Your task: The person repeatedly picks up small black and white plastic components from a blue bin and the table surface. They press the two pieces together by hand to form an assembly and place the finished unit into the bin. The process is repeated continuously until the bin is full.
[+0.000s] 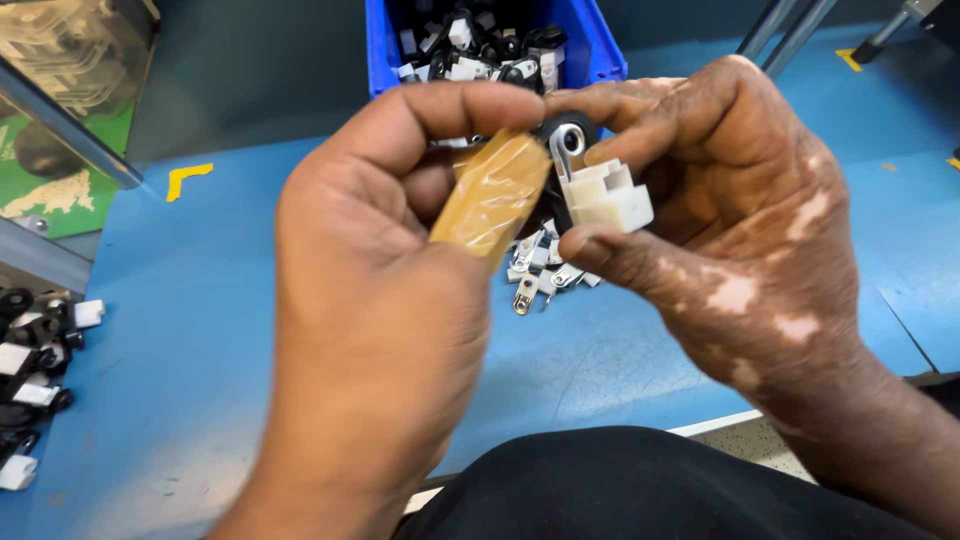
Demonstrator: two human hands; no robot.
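Table [200, 300]: bin [600, 45] at 12 o'clock, far edge, parts [480, 45] heaped in it. Left hand [380, 300] and right hand [740, 220] meet at centre; block [495, 195] in the left, connector part [600, 190] in the right, touching. Loose clips [540, 270] on the table beneath them. Parts pile [35, 370] at 9 o'clock.

Bin [598, 50] cut off at top edge; loose parts [545, 272] half hidden behind hands; left-edge pile [35, 370] cropped.

clear plastic package [70, 50] | top left corner; yellowish-transparent, moulded, behind metal bar
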